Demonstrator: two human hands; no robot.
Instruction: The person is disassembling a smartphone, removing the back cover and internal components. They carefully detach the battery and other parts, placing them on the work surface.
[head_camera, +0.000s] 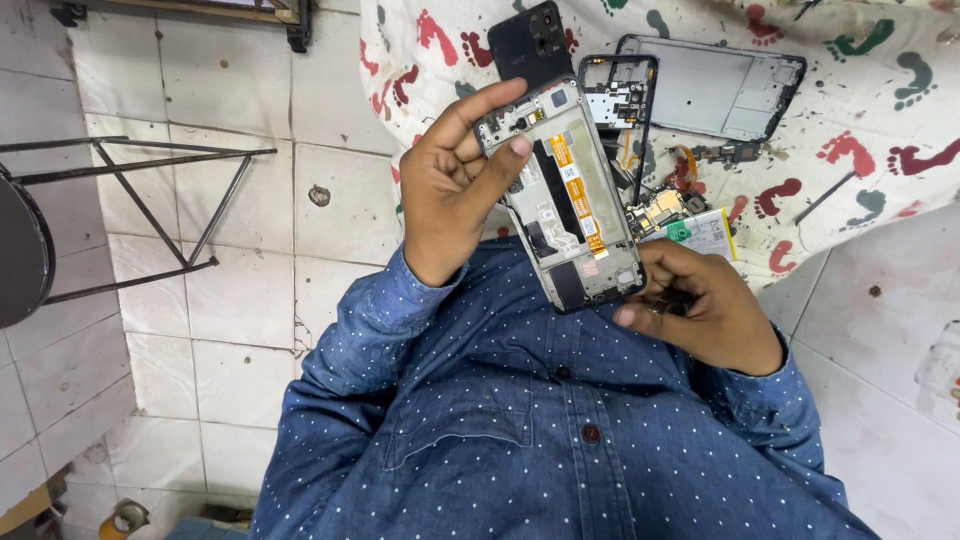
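Observation:
My left hand (452, 190) grips the upper end of an opened phone body (565, 195), thumb on its top edge. The phone's inside faces me, with orange flex cables and a black cavity showing. My right hand (700, 305) curls around its lower end from the right. The phone is tilted, held above my blue dotted shirt (520, 420).
Phone parts lie on a white cloth with coloured footprints (860, 120): a black back cover (528, 45), a black frame (622, 95), a grey panel (715, 88), a circuit board (655, 212) and a white battery (708, 232). A metal stool frame (150, 170) stands on the tiles at left.

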